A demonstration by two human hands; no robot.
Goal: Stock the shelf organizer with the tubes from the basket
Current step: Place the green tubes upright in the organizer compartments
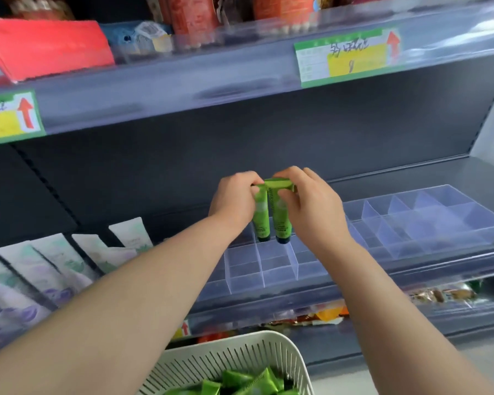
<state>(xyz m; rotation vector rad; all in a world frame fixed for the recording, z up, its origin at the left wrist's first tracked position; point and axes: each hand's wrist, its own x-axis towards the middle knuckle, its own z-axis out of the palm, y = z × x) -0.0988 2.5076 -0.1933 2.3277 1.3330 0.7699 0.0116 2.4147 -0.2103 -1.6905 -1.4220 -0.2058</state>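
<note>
Two green tubes hang caps-down side by side over the clear shelf organizer [277, 269]. My left hand [234, 201] pinches the flat top of the left tube [261, 218]. My right hand [308, 206] pinches the top of the right tube [281, 220]. Their dark caps hover just above the back compartments of the organizer, whose visible cells hold nothing. Below, at the bottom edge of the view, a white slotted basket [240, 354] holds several more green tubes [257, 383].
A second clear divided tray [428, 220] sits to the right on the same shelf. White tubes [54, 266] lean in rows at the left. The upper shelf edge carries price labels [345, 55] and stock above. Snack packets [325, 315] fill the shelf below.
</note>
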